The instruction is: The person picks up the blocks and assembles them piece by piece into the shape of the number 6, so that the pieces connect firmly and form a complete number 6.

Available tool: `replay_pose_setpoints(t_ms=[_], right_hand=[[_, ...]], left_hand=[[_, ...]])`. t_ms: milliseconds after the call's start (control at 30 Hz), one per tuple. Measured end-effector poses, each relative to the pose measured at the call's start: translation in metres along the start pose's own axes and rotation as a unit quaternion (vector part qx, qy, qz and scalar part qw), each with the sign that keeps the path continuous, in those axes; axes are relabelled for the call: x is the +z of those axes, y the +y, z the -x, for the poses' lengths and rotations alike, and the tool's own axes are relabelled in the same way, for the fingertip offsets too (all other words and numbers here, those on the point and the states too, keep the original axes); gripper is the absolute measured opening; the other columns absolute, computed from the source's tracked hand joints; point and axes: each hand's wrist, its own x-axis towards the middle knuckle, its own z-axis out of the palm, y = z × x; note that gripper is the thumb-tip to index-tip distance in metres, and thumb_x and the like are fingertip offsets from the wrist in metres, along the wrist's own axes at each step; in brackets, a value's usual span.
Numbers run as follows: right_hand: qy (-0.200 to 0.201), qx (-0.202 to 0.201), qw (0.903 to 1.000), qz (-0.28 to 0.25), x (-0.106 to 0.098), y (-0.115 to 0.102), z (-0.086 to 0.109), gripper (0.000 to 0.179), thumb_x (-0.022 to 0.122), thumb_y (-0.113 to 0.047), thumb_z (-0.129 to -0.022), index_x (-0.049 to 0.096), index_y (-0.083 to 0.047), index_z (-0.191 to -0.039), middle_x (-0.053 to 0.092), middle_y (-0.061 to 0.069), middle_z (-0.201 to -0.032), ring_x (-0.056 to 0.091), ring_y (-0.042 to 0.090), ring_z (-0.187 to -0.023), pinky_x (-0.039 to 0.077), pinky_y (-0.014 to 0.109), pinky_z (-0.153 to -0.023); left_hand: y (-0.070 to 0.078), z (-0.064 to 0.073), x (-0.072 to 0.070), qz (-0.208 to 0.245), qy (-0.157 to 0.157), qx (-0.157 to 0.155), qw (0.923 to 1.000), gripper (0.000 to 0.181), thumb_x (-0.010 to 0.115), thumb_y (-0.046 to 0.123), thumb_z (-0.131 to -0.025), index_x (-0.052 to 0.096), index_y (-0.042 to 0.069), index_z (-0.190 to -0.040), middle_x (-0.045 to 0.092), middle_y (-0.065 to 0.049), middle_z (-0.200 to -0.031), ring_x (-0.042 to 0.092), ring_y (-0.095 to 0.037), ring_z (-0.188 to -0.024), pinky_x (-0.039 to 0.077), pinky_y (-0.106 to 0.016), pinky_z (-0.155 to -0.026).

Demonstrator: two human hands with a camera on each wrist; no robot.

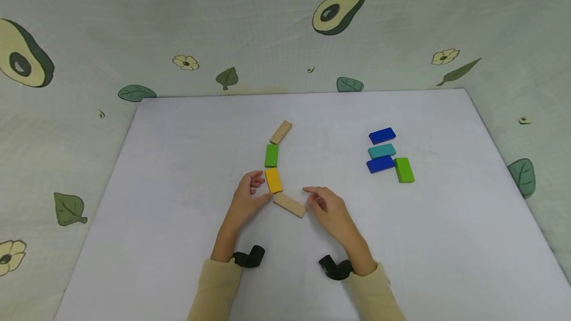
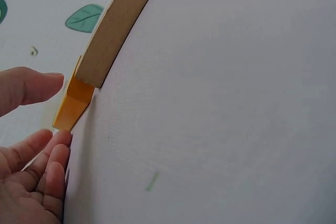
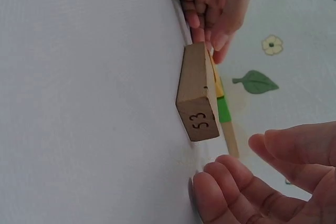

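Note:
A curved row of blocks lies on the white table. From far to near it runs plain wooden block (image 1: 281, 132), green block (image 1: 271, 155), yellow block (image 1: 274, 180), then a second plain wooden block (image 1: 289, 205), slanting to the right. My left hand (image 1: 250, 194) is at the yellow block's left side, thumb tip by its near corner and fingers loosely bent. By the near wooden block's right end is my right hand (image 1: 327, 212), its thumb and fingers apart with nothing between them. In the right wrist view that block's end (image 3: 199, 121) bears the number 53.
Right of the row lie two blue blocks (image 1: 382, 135), a teal block (image 1: 381, 151) between them, and another green block (image 1: 404, 170) touching the nearer blue one. The white table (image 1: 178, 162) ends at the back against an avocado-patterned cloth (image 1: 267, 24).

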Motion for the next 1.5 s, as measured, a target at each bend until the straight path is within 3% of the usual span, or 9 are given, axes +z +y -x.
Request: replay_pose_setpoints(t_ms=[233,400,633,800,1000,1300,1400,1500], right_hand=[[0.030,0.011,0.9995,-0.006,-0.016,0.005,0.000,0.028,0.056,-0.009,-0.091,0.062,-0.011,-0.118,0.062,0.005,-0.094,0.058,0.015,-0.086,0.049,0.027,-0.078],[0.050,0.022,0.9985,-0.001,-0.029,0.013,-0.001,0.028,0.056,-0.013,-0.092,0.061,-0.010,-0.119,0.062,0.007,-0.098,0.058,0.018,-0.092,0.049,0.029,-0.081],[0.084,0.058,0.9947,0.001,-0.053,0.026,-0.002,0.033,0.056,-0.020,-0.093,0.057,-0.008,-0.124,0.060,0.012,-0.111,0.055,0.023,-0.100,0.046,0.037,-0.088],[0.115,0.103,0.9881,0.000,-0.070,0.034,-0.002,0.039,0.056,-0.022,-0.093,0.052,-0.006,-0.128,0.054,0.016,-0.119,0.052,0.028,-0.108,0.043,0.045,-0.095],[0.133,0.189,0.9728,0.009,-0.090,0.041,-0.005,0.056,0.056,-0.035,-0.092,0.040,-0.008,-0.138,0.047,0.017,-0.130,0.045,0.032,-0.119,0.040,0.047,-0.099],[0.127,0.249,0.9596,0.031,-0.106,0.049,-0.015,0.075,0.054,-0.043,-0.090,0.022,-0.004,-0.146,0.044,0.022,-0.130,0.045,0.034,-0.116,0.043,0.046,-0.095],[0.123,0.256,0.9578,0.042,-0.110,0.053,-0.019,0.078,0.055,-0.044,-0.090,0.019,-0.003,-0.146,0.046,0.021,-0.125,0.053,0.030,-0.105,0.048,0.035,-0.082],[0.118,0.263,0.9560,0.054,-0.113,0.056,-0.023,0.080,0.055,-0.044,-0.089,0.017,-0.003,-0.147,0.049,0.019,-0.120,0.060,0.024,-0.088,0.047,0.024,-0.069]], left_hand=[[-0.003,0.010,0.004,-0.009,0.004,0.016,0.9998,0.063,0.075,0.010,-0.075,0.043,0.008,-0.129,0.057,-0.011,-0.106,0.049,-0.023,-0.100,0.038,-0.038,-0.090],[-0.003,0.017,0.009,-0.007,0.021,0.040,0.9990,0.047,0.075,0.007,-0.075,0.053,0.008,-0.117,0.057,-0.009,-0.096,0.049,-0.021,-0.092,0.039,-0.037,-0.087],[-0.003,0.024,0.013,-0.026,0.028,0.051,0.9980,0.032,0.073,0.010,-0.077,0.060,0.011,-0.106,0.057,-0.004,-0.090,0.048,-0.018,-0.089,0.040,-0.034,-0.083],[-0.003,0.027,0.014,-0.038,0.015,0.062,0.9972,0.032,0.074,0.010,-0.077,0.064,0.014,-0.107,0.056,-0.002,-0.087,0.046,-0.016,-0.088,0.038,-0.032,-0.081],[-0.004,0.026,0.016,-0.060,0.010,0.094,0.9937,0.034,0.075,0.011,-0.075,0.067,0.016,-0.107,0.056,-0.001,-0.083,0.045,-0.016,-0.085,0.034,-0.031,-0.079],[-0.005,0.025,0.016,-0.081,-0.001,0.098,0.9919,0.032,0.074,0.017,-0.077,0.067,0.018,-0.109,0.056,0.001,-0.082,0.043,-0.016,-0.085,0.029,-0.032,-0.078],[-0.003,0.025,0.015,-0.088,-0.003,0.100,0.9911,0.033,0.074,0.019,-0.078,0.066,0.018,-0.110,0.055,0.001,-0.082,0.043,-0.016,-0.085,0.028,-0.033,-0.077],[-0.002,0.025,0.015,-0.090,-0.003,0.096,0.9913,0.034,0.074,0.019,-0.078,0.066,0.018,-0.111,0.056,0.001,-0.082,0.043,-0.017,-0.085,0.027,-0.033,-0.077]])
